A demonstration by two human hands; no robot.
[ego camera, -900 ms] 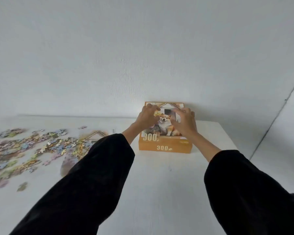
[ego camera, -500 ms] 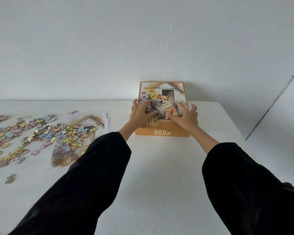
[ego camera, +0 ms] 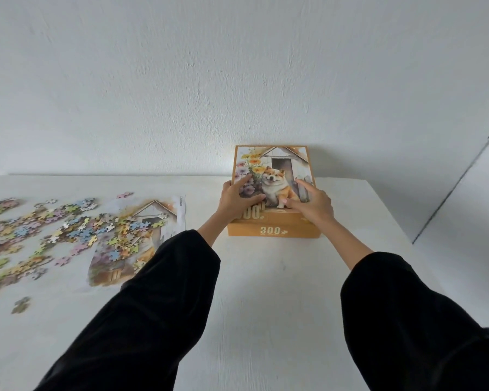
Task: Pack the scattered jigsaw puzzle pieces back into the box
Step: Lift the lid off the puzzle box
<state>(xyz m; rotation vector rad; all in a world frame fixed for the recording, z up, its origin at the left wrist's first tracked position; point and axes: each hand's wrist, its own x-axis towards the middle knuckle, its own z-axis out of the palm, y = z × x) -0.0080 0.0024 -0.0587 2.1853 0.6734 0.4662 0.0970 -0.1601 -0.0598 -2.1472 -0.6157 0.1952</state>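
Both hands lie flat on the lid of the orange puzzle box point(ego camera: 274, 230), which sits closed on the white table point(ego camera: 266, 306) against the back wall, well right of the mess. Left hand point(ego camera: 236, 200) rests on the lid's near-left area, fingers spread apart and pressed on the picture, thumb lying across toward the middle; nothing pinched. Right hand point(ego camera: 312, 206) is on the near-right area, fingers apart too, index stretched forward, no clamp on anything. The scattered puzzle pieces point(ego camera: 54, 230) are all far left, many lying on top of the printed reference sheet point(ego camera: 153, 221), none in the box as far as the view shows. Judgement: step in hand is getting the lid off, so packing has not begun. Risks: lid looks snug, and flat palms give no purchase on the sides, so a pull may lift the whole box or make it skid back into the wall; a sudden release could tip the base. Box is well apart from the pieces, so carrying handfuls across invites drops off the table's near or left edge; 1 loose cluster point(ego camera: 20, 304) already sits apart near the front. Sweeping pieces off the sheet may drag or crease the paper. Black sleeves point(ego camera: 158, 292) hang low and could brush pieces off.
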